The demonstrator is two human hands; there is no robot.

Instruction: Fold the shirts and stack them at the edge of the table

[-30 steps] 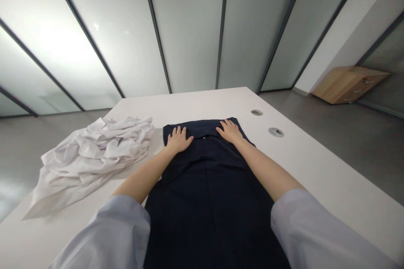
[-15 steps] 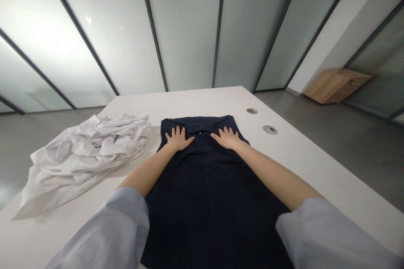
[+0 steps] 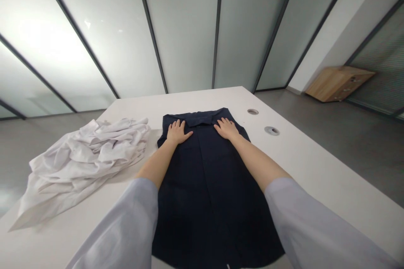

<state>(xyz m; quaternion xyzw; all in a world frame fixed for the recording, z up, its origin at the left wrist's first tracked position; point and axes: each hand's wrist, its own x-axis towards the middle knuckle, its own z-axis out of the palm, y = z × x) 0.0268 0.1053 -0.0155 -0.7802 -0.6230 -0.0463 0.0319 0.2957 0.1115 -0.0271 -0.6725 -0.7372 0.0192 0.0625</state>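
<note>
A dark navy shirt [image 3: 205, 185] lies spread on the white table, its collar end away from me and its curved hem near me. On the left of the collar my left hand [image 3: 177, 131] rests flat on the cloth, fingers spread. My right hand [image 3: 227, 128] presses palm down to the right of the collar, its fingers stretched out too. A front seam runs down the middle of the shirt between my arms. Neither hand grips the fabric.
A crumpled heap of white cloth [image 3: 91, 155] lies on the table [image 3: 315, 189] to the left. Two round cable grommets [image 3: 272, 130] are set in the tabletop on the right. Beyond stand frosted glass panels [image 3: 186, 29] and a wooden cabinet [image 3: 334, 84].
Both hands have slid the shirt away from me along the table, so its hem now shows at the near end. The hands stay flat beside the collar.
</note>
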